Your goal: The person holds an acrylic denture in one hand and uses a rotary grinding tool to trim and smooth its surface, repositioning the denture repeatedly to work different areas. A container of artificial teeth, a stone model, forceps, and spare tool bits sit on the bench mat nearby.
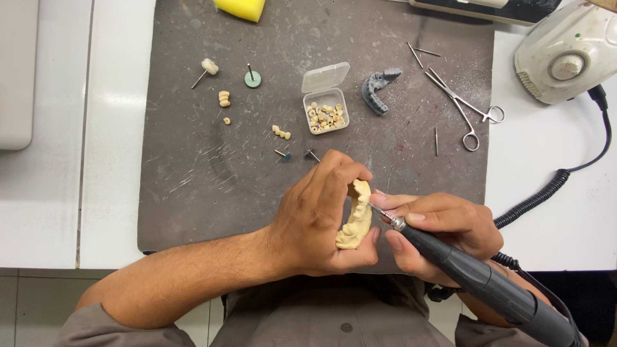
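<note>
A person is sitting at a white table covered by a dark grey work mat. The left hand is gripping a pale yellow dental model, fingers curled around it and tilting its teeth toward the right hand, seemingly to steady it. The right hand is pinching a dark rotary handpiece like a pen, its thin bit touching the model; the two hands are meeting just above the mat's near edge. Farther back are lying an open clear box of small crowns, a grey model, metal forceps, loose burs and a green polishing disc, all within reach.
</note>
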